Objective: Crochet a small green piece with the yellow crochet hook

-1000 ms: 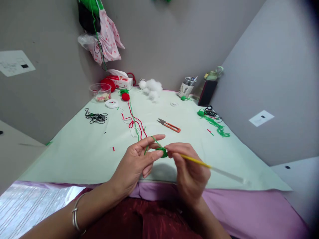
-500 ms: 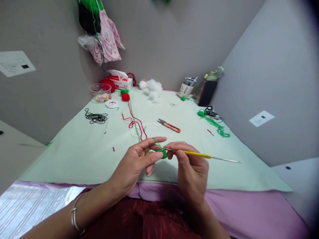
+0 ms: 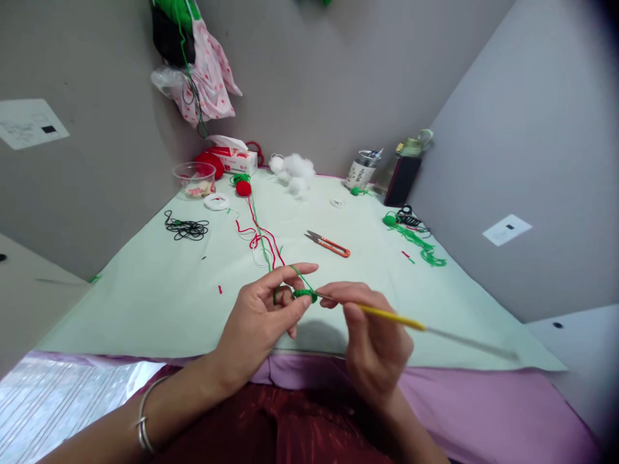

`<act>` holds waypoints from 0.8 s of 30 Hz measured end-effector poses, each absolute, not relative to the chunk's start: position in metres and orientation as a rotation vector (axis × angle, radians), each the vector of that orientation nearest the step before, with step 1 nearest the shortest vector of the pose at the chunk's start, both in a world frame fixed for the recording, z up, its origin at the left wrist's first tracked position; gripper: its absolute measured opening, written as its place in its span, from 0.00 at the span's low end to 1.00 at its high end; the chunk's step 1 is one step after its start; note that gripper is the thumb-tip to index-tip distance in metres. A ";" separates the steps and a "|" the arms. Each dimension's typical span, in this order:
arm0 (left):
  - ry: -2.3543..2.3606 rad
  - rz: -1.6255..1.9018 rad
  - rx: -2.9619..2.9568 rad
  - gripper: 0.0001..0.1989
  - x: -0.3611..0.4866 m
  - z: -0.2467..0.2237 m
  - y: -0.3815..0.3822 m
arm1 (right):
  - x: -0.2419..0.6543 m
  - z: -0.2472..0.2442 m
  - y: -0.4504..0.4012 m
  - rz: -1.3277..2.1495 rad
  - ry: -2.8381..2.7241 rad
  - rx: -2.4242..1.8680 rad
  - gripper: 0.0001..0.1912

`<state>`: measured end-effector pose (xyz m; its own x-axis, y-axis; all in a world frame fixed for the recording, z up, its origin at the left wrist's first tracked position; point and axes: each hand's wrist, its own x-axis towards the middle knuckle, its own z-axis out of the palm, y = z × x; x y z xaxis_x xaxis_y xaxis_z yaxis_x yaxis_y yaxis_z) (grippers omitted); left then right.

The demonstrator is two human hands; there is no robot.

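My left hand (image 3: 268,309) pinches a small green crochet piece (image 3: 305,296) between thumb and fingers. Over its raised index finger runs a strand of green yarn (image 3: 302,277) that reaches down to the piece. My right hand (image 3: 374,338) is closed around the yellow grip of a crochet hook (image 3: 394,317). The hook's near tip meets the right edge of the green piece; the exact loop is too small to make out. Its bare metal far end points right and looks blurred.
Orange thread snips (image 3: 329,244) lie beyond my hands. Red, white and green strands trail from a red yarn ball (image 3: 244,188). Black cord (image 3: 186,227) lies left, green yarn (image 3: 420,245) right. Stuffing (image 3: 297,173), a tissue box (image 3: 236,158) and a pen can (image 3: 362,171) stand behind.
My right hand has moved slightly right and down, and the hook now slants more steeply, its far end lower. The green piece has turned and shifted slightly left in my left hand.
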<state>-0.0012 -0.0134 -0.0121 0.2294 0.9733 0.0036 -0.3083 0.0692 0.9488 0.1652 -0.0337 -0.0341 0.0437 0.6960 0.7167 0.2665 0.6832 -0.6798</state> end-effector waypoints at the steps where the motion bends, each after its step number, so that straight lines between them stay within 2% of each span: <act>1: 0.836 1.171 1.051 0.17 0.000 -0.012 -0.014 | 0.164 -0.037 -0.035 0.266 -1.627 -0.827 0.14; 4: 0.779 1.127 0.932 0.25 0.002 -0.010 -0.014 | 0.161 -0.046 -0.034 -0.088 -1.743 -0.849 0.17; 6: 0.703 1.015 0.787 0.27 0.002 -0.008 -0.012 | 0.160 -0.048 -0.032 -0.119 -1.684 -0.855 0.17; 11: 0.614 0.966 0.651 0.21 -0.002 -0.004 -0.006 | 0.162 -0.034 -0.025 0.517 -1.298 -0.788 0.13; 14: 0.634 0.968 0.727 0.21 -0.001 -0.004 -0.009 | 0.161 -0.030 -0.023 0.615 -1.333 -0.784 0.11; 17: 0.677 1.015 0.790 0.21 0.002 -0.006 -0.011 | 0.158 -0.034 -0.025 0.468 -1.437 -0.838 0.13; 21: 0.654 0.954 0.710 0.21 0.002 -0.009 -0.009 | 0.158 -0.043 -0.028 0.031 -1.604 -0.866 0.18; 24: 0.596 0.912 0.623 0.17 0.000 -0.008 -0.004 | 0.161 -0.040 -0.028 0.093 -1.529 -0.873 0.15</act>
<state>-0.0003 -0.0043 -0.0075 0.4809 0.8531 -0.2024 -0.5281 0.4661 0.7098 0.1611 -0.0279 -0.0402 0.1007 0.5636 0.8199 0.4595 0.7046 -0.5408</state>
